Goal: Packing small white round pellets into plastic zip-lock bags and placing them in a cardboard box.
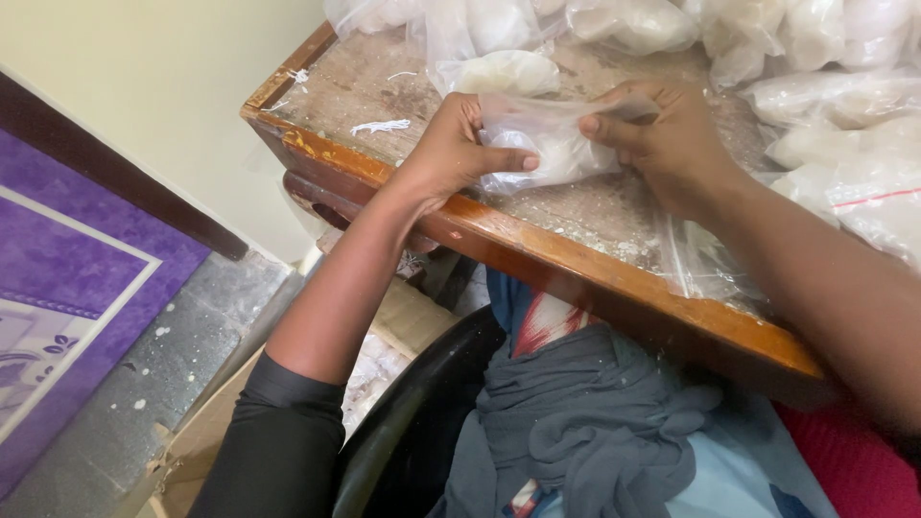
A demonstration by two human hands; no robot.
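Her left hand point(451, 144) and right hand point(662, 134) are both closed on one small clear bag point(547, 144) of white stuff, held just above the worn wooden worktop point(365, 86). More filled bags point(825, 96) are heaped behind it.

This looks like a room in a home used for small-scale packing work — not a factory or shop floor. A worn wooden table point(537, 259) with chipped varnish stands close to a plain cream wall point(163, 86), heaped along its far side with many small clear plastic bags of white stuff point(815, 58). Beside it lie a purple patterned mat point(67, 278) on a speckled grey stone floor point(182, 336), a cardboard box point(206, 432) and a black chair point(413, 422) — domestic furnishings.
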